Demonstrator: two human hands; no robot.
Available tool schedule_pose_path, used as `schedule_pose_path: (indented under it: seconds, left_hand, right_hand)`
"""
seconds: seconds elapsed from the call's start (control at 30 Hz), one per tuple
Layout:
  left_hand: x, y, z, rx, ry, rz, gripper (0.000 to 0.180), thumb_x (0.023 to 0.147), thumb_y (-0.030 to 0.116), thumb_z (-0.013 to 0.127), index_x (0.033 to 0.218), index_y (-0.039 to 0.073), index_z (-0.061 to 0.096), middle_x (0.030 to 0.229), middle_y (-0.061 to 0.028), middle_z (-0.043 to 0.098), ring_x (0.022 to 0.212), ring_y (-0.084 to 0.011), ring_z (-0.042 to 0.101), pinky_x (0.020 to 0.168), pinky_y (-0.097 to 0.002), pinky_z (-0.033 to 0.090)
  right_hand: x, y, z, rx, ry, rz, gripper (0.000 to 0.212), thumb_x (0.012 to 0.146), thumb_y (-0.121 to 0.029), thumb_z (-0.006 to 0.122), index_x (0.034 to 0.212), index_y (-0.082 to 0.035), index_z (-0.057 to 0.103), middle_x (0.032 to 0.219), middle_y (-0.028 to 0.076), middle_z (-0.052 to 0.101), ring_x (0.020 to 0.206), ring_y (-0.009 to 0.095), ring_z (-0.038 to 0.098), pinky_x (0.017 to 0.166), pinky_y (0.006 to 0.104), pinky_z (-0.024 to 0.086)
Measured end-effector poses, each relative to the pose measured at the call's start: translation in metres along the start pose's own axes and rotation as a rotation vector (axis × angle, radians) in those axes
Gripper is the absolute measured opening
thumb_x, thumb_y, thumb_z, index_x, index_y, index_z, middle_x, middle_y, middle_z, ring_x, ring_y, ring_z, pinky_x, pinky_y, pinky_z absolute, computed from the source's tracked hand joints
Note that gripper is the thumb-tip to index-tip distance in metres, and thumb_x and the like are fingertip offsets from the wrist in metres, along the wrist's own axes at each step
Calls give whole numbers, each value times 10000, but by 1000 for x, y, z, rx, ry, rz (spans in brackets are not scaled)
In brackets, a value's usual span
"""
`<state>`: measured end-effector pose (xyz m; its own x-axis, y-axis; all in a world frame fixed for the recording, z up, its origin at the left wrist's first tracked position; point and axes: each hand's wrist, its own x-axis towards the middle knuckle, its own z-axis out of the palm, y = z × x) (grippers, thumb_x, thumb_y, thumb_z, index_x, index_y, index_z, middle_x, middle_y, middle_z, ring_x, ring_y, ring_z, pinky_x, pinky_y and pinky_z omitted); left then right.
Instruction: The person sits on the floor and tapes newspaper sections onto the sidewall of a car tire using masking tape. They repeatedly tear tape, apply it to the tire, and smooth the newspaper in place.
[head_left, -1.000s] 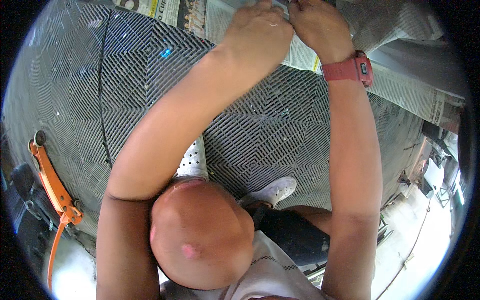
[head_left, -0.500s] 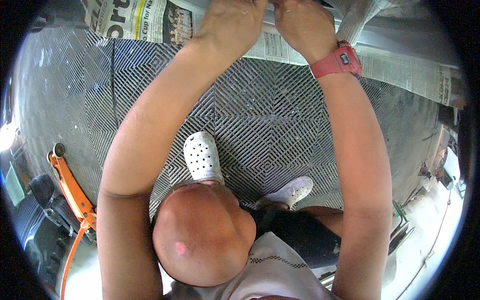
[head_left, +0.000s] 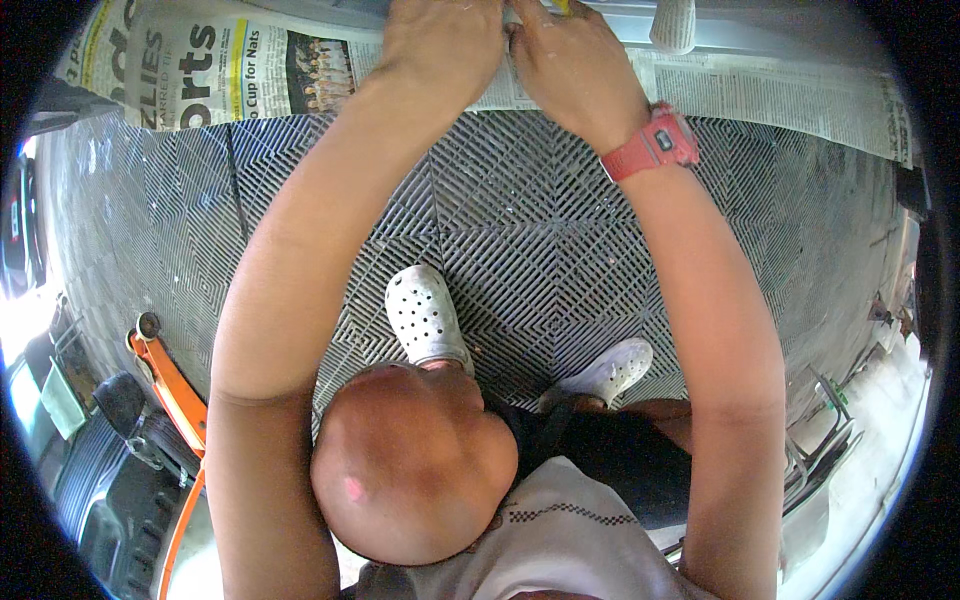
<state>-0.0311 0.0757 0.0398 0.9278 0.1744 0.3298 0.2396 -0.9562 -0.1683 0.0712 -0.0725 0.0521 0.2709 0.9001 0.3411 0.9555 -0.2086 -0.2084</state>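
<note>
My left hand [head_left: 440,50] reaches to the top edge, over the newspaper [head_left: 270,75] that hangs along a pale grey panel [head_left: 600,8]. Its fingers are mostly cut off or turned away. Close beside it, my right hand [head_left: 580,65] has bent fingers, its thumb side almost touching the left hand. A bit of something yellow [head_left: 562,6] shows at the right fingers; its kind is too cut off to tell. On my right wrist is a red watch [head_left: 660,145]. Just right of that hand, a whitish ribbed piece [head_left: 673,26] hangs in front of the panel.
Grey ribbed floor tiles [head_left: 540,210] spread below the paper. My white clogs [head_left: 425,315] stand on them, with my bent knee [head_left: 415,465] between my arms. At the left lies an orange long-handled tool [head_left: 170,385] with a wheel, near a black chair-like object [head_left: 125,405].
The view has shifted, so more newspaper and panel show at the top. My hands have stayed close together; the right fingers are more visible, with yellow beside them.
</note>
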Motion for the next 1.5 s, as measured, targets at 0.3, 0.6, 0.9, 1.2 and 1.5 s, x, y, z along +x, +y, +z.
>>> schedule_pose_path:
  seconds: [0.3, 0.6, 0.9, 1.2, 1.5]
  left_hand:
    - [8, 12, 19, 162, -122, -88, 568, 1052, 209, 381, 1487, -105, 567, 1565, -302, 574, 1534, -380, 490, 1355, -520, 173]
    - [14, 3, -3, 259, -329, -5, 573, 1022, 204, 435, 1497, -97, 543, 1576, -325, 552, 1530, -410, 492, 1336, -511, 239]
    - [32, -8, -19, 170, -377, 132, 514, 943, 106, 553, 1434, -46, 558, 1521, -330, 559, 1450, -456, 541, 1227, -575, 420]
    - [57, 27, -78, 253, -672, 238, 492, 993, 156, 562, 1481, 96, 570, 1373, -272, 695, 1310, -416, 662, 1188, -528, 472]
    - [97, 24, -56, 379, -311, 944, 582, 1031, 285, 524, 1593, 133, 534, 1438, -190, 686, 1314, -373, 664, 1204, -513, 436]
  right_hand:
    - [-23, 16, -14, -214, -118, 51, 515, 991, -145, 591, 1463, 60, 586, 844, 221, 766, 754, 366, 768, 684, 506, 584]
    - [-55, 21, 7, -51, -144, 152, 556, 958, -142, 600, 1510, -100, 555, 968, 209, 798, 838, 396, 800, 708, 557, 621]
    - [-45, 21, 23, -148, 146, 345, 488, 953, -142, 579, 1401, 44, 632, 844, 188, 775, 783, 380, 780, 696, 525, 604]
    - [-69, 29, 24, 190, 157, 171, 379, 937, -119, 578, 1273, 26, 677, 869, 222, 767, 807, 393, 775, 715, 519, 609]
    - [-54, 18, 49, 153, 187, 276, 324, 944, -119, 570, 1180, 5, 753, 952, 196, 793, 896, 379, 784, 784, 503, 608]
